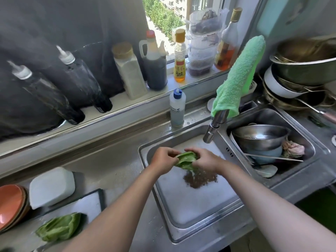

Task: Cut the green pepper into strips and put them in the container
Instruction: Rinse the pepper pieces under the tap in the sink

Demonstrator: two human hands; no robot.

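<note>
Over the left sink basin (200,206), both hands hold a green pepper half (185,160) with its hollow side showing. My left hand (163,160) grips its left edge and my right hand (204,159) grips its right edge. Pale bits fall from the pepper toward the sink drain (200,180). Another green pepper piece (60,227) lies on the white cutting board (85,204) at the lower left. A white container (51,187) rests upside down at the board's far edge.
The faucet (215,124), draped with a green towel (240,77), hangs just beyond my hands. Dirty bowls (261,137) fill the right basin. A dish soap bottle (177,108) stands behind the sink. Orange bowls (11,206) sit far left, sauce bottles along the windowsill.
</note>
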